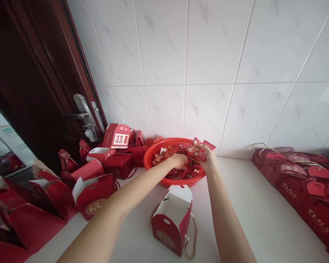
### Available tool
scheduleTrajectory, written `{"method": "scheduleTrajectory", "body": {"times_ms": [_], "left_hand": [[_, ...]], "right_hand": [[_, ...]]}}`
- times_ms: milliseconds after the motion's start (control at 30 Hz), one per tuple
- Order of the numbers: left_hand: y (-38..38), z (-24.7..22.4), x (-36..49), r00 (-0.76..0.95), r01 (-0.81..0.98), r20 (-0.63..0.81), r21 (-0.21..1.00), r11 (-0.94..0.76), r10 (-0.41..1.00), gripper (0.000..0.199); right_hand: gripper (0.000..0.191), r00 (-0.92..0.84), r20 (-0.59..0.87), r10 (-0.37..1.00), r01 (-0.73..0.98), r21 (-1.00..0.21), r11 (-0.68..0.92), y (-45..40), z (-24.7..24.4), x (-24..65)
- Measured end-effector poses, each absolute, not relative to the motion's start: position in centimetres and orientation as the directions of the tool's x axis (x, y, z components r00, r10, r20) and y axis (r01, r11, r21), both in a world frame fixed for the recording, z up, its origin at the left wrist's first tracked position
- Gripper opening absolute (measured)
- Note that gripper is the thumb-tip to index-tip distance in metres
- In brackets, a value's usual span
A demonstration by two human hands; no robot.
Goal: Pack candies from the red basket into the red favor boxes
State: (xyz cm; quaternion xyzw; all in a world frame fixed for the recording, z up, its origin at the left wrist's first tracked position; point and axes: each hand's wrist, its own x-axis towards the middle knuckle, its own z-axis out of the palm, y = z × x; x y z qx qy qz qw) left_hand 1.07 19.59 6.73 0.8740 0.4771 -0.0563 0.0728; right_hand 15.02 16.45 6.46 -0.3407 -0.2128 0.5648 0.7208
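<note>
A round red plastic basket (170, 182) stands against the wall, filled with small red wrapped packets and sweets (190, 171). My left hand (178, 161) reaches down among them, fingers curled; whatever they grip, if anything, is hidden. At the basket's right rim my right hand (209, 157) is closed on several red printed packets (195, 150), held fanned out above the other contents. In front of the basket, between my forearms, sits a red gift box (164, 230) with its top flaps up, its white inside bare and a rope handle (194, 237) hanging at the right.
Many red gift boxes (95, 197) crowd the left side, some with raised flaps. Rows of closed red boxes (293, 190) with rope handles line the right. A white tiled wall (208, 54) rises behind, and a dark door (44, 54) with a metal handle stands at left.
</note>
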Motion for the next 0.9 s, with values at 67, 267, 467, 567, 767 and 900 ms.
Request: {"method": "scheduleTrajectory", "body": {"times_ms": [67,267,467,567,767,900], "left_hand": [[19.9,6.9,0.5,0.527,0.848,-0.118,0.135,-0.513,0.842,0.024],[20.6,6.7,-0.3,0.525,0.81,-0.02,0.319,-0.492,0.851,0.038],[21.1,6.2,-0.3,0.522,0.767,-0.013,0.443,-0.463,0.853,0.036],[21.2,6.2,-0.5,0.519,0.771,-0.036,0.451,-0.449,0.854,0.035],[20.9,6.0,-0.5,0.541,0.769,-0.055,0.436,-0.467,0.839,0.037],[20.8,6.1,-0.3,0.539,0.767,-0.005,0.415,-0.489,0.842,0.036]], "right_hand": [[0.014,0.262,-0.08,0.962,-0.677,-0.725,0.125,16.5,6.5,14.9],[0.015,0.258,-0.094,0.962,-0.69,-0.715,0.115,16.3,6.7,14.9],[0.01,0.238,-0.098,0.966,-0.685,-0.722,0.095,16.1,7.0,15.1],[0.01,0.23,-0.091,0.969,-0.68,-0.727,0.094,16.2,6.8,15.1],[0.011,0.237,-0.084,0.968,-0.672,-0.734,0.101,16.3,6.6,15.1],[0.01,0.238,-0.09,0.967,-0.673,-0.733,0.097,16.2,6.7,15.0]]}}
